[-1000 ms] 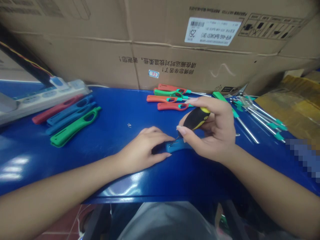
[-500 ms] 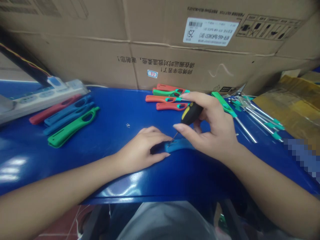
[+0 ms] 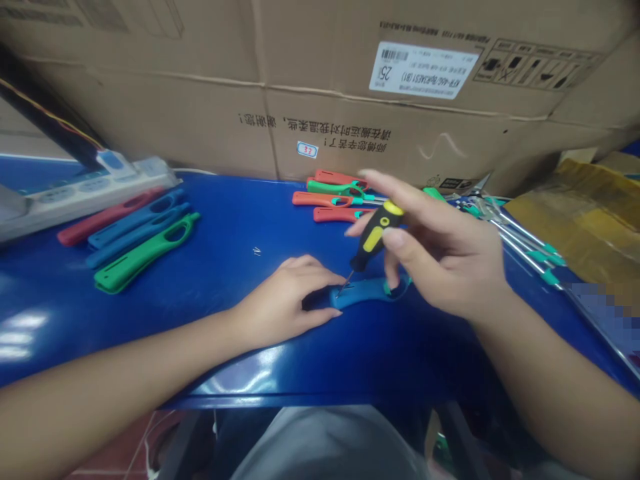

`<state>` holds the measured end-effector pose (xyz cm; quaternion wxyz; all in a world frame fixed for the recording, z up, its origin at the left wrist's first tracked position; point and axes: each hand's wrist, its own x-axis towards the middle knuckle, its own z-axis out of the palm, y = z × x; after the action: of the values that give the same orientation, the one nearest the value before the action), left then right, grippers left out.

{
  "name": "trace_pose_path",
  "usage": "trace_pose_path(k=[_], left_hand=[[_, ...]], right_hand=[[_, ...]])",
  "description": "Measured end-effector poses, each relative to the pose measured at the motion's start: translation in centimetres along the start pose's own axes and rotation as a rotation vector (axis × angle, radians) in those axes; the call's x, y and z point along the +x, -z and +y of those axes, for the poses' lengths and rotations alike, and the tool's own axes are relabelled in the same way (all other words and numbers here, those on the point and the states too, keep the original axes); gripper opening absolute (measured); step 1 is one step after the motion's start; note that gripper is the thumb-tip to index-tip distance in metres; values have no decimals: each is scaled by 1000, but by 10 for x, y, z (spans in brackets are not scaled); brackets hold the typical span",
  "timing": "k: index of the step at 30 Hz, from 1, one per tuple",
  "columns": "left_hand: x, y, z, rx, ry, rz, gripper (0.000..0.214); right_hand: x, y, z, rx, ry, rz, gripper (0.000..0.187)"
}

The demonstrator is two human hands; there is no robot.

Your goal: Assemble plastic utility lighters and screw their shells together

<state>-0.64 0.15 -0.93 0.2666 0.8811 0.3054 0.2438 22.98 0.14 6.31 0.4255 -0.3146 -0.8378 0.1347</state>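
On the table's near middle lies a blue utility lighter (image 3: 367,291), its far-left end between the thumb and index finger of my left hand (image 3: 285,300). My right hand (image 3: 440,247) holds a black and yellow screwdriver (image 3: 374,237), thumb against the handle and index finger lifted off it. The screwdriver leans to the right, its tip down at a slot near the lighter's left end. Some of the lighter's right end is covered by my right hand. A few tiny screws (image 3: 257,251) lie beyond my left hand.
Several red, orange and green lighters (image 3: 320,199) lie before a large cardboard box (image 3: 190,113). Loose handle shells (image 3: 145,257) sit at left by a white power strip (image 3: 65,197). At right are metal lighter tubes (image 3: 525,247) and a yellowish taped carton (image 3: 580,213).
My right hand has shifted right and its fingers have opened somewhat around the screwdriver's handle, uncovering more of the blue lighter. My left hand stays in place.
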Motion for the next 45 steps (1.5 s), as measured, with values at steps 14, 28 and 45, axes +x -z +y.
trace_pose_path(k=[14, 28, 45], left_hand=[[1, 0, 1, 17, -35, 22, 35], [1, -2, 1, 1, -23, -1, 36], [2, -1, 1, 5, -32, 6, 35]], right_hand=[[1, -6, 2, -131, 232, 148, 30], [2, -4, -1, -55, 155, 54, 43], [2, 0, 3, -168, 226, 112, 34]])
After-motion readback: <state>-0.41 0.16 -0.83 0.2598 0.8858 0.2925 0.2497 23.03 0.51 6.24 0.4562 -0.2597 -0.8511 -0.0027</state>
